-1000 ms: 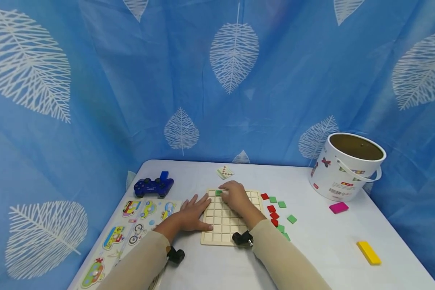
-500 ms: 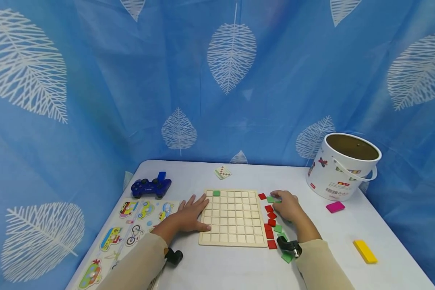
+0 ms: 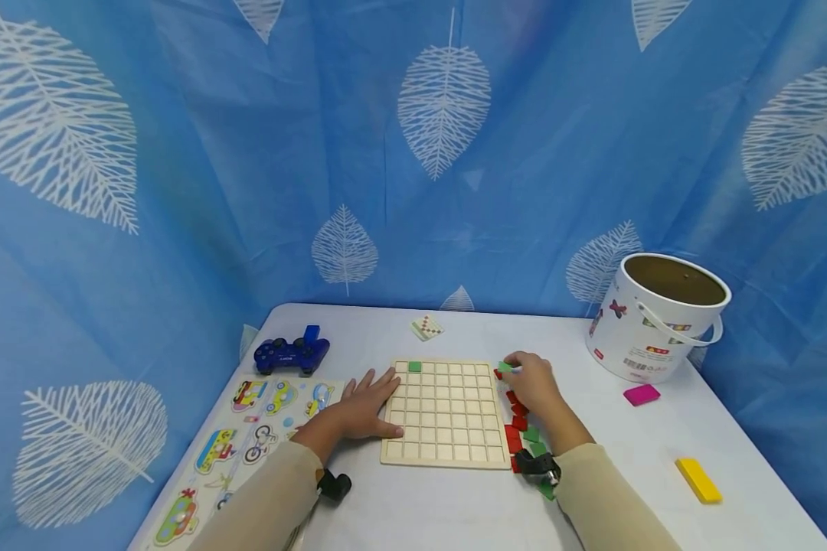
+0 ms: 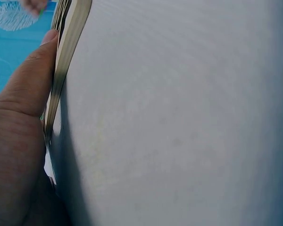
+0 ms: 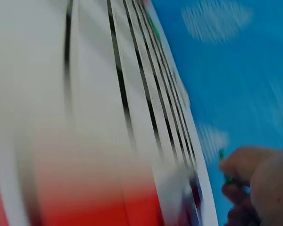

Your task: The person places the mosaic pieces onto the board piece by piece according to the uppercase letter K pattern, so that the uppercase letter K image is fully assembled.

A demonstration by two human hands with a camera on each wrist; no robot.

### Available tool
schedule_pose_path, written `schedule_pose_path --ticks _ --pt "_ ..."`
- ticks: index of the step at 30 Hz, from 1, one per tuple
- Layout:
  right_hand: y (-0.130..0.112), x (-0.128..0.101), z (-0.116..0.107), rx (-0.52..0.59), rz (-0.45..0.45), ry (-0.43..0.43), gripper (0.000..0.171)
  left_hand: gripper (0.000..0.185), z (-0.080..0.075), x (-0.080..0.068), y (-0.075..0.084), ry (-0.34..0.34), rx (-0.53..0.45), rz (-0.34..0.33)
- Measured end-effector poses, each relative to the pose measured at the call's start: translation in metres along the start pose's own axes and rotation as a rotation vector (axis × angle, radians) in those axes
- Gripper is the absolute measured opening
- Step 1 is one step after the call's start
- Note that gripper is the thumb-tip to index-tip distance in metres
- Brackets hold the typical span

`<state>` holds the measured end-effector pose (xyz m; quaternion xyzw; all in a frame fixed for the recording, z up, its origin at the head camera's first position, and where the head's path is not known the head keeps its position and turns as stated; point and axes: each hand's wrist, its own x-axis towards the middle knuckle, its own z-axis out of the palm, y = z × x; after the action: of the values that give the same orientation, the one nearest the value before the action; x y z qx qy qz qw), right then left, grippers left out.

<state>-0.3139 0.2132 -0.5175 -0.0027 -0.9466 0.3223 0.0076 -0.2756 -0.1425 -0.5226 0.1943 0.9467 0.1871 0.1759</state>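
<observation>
While the left hand (image 3: pixel 361 409) lay flat against the grid board (image 3: pixel 446 436) at centre frame; the right hand (image 3: pixel 534 383) pinched a green tile (image 3: pixel 505 367).

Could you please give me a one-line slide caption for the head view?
Right hand pinches a green tile beside the wooden grid board; left hand steadies it.

Blue game controller (image 3: pixel 292 354) at far left of table (image 3: pixel 413 505), vehicle puzzle board (image 3: pixel 248 436) below it. White bucket (image 3: pixel 658 317) far right (open-topped); pink block (image 3: pixel 642 395), yellow block (image 3: pixel 699 480) nearby.
</observation>
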Motion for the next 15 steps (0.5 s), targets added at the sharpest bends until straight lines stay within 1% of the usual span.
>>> schedule_pose_path --ticks 2,4,6,8,11,15 --pt "-0.027 -0.001 0.018 0.033 -0.084 -0.009 0.033 0.111 -0.001 0.0 -0.001 0.004 0.008 -0.006" --pt "-0.055 -0.001 0.039 0.077 -0.155 -0.057 0.032 0.111 -0.002 0.0 -0.002 0.003 0.017 -0.018" --pt "-0.077 -0.001 0.06 0.111 -0.201 -0.099 0.027 0.111 -0.003 0.0 -0.003 0.005 0.02 -0.02" --pt "-0.094 0.0 0.076 0.123 -0.222 -0.127 0.02 0.11 -0.003 0.0 -0.003 0.004 0.021 -0.019" --pt "-0.108 0.0 0.092 0.075 -0.232 -0.108 0.009 0.11 -0.002 0.001 -0.002 -0.003 0.026 -0.008" --pt "-0.111 0.0 0.102 -0.016 -0.241 -0.046 0.005 0.109 -0.001 0.001 0.0 -0.005 0.02 0.005"
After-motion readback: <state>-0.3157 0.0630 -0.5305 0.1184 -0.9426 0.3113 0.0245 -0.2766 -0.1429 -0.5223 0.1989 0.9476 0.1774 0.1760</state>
